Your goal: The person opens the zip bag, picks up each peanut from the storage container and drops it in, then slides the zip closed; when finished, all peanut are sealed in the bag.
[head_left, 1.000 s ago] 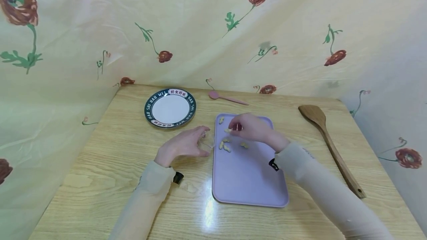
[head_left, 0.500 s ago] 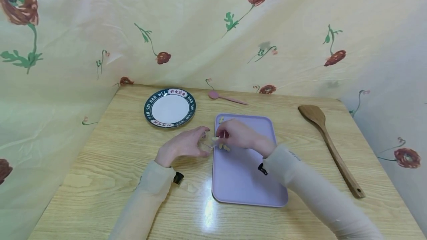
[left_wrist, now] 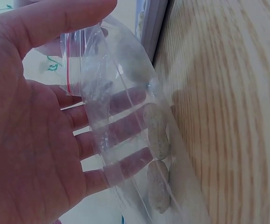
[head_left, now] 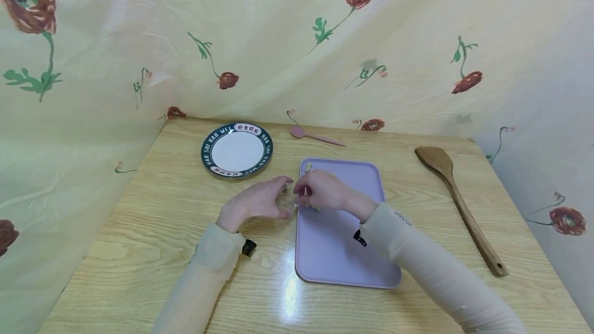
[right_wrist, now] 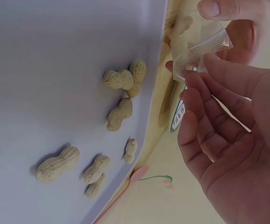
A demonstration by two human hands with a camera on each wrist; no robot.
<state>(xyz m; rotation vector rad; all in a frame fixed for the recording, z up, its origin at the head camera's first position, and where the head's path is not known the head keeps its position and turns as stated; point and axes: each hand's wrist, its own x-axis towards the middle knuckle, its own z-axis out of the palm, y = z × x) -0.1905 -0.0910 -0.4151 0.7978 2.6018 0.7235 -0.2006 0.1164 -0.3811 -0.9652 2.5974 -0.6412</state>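
My left hand (head_left: 257, 199) holds a clear zip bag (head_left: 286, 202) upright beside the left edge of the lilac tray (head_left: 348, 246). In the left wrist view, thumb and spread fingers of this hand (left_wrist: 37, 130) curve round the bag (left_wrist: 95, 81), with peanuts (left_wrist: 158, 186) inside. My right hand (head_left: 327, 189) is above the tray's left edge, its fingertips at the bag. The right wrist view shows the thumb and curled fingers of that hand (right_wrist: 237, 130) at the bag's mouth; whether a peanut is between them is hidden. Several peanuts (right_wrist: 58, 163) lie on the tray (right_wrist: 55, 84).
A dark-rimmed plate (head_left: 236, 152) stands at the back left of the wooden table (head_left: 158, 220). Behind the tray lies a pink spoon (head_left: 320, 138), and a wooden spatula (head_left: 464, 207) lies on the right. A flowered cloth (head_left: 278, 40) hangs at the back.
My right hand has moved left from over the tray to the bag, carrying a peanut that is now out of sight. The left hand has stayed in place around the bag.
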